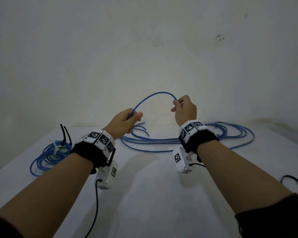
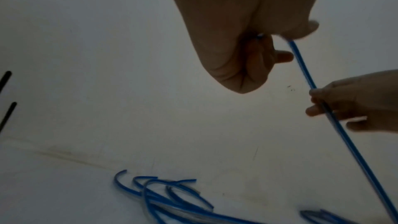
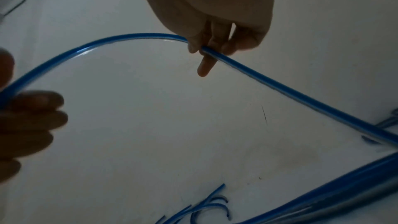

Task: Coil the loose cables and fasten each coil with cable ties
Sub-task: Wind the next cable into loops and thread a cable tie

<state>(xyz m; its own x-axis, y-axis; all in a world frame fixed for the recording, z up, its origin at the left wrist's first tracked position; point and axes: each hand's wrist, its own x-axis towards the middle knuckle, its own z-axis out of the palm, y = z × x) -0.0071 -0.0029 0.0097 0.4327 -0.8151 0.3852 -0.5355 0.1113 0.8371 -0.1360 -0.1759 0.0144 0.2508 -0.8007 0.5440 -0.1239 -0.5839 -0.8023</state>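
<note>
Blue cable [image 1: 155, 94], raised as an arch in the centre of the head view, spanning the two hands above the white table [image 1: 144, 194]; its left foot enters the left hand [image 1: 123, 122], whose fingers are curled round it in a closed fist, and its right foot is pinched by the right hand [image 1: 185, 109] between thumb and fingertips, one finger pointing free below the strand in the right wrist view. From the right hand the strand runs down to the lower right of both wrist views, toward the loose cables [image 1: 213, 137]; these lie in long flat loops across the table behind the wrists, centre to right of the head view, with several cut ends [image 1: 141, 128] curling just below the left hand. Finished coil [image 1: 48, 156], at the left of the head view, resting on the table beside the left wrist; bound by a white cable tie [image 1: 55, 148] and a black cable tie [image 1: 65, 134], the black tails standing upright. At the lower right edge, a thin black cord [image 1: 291, 180] lies on the table, well apart from the cables. Pale wall [image 1: 144, 48] behind.
</note>
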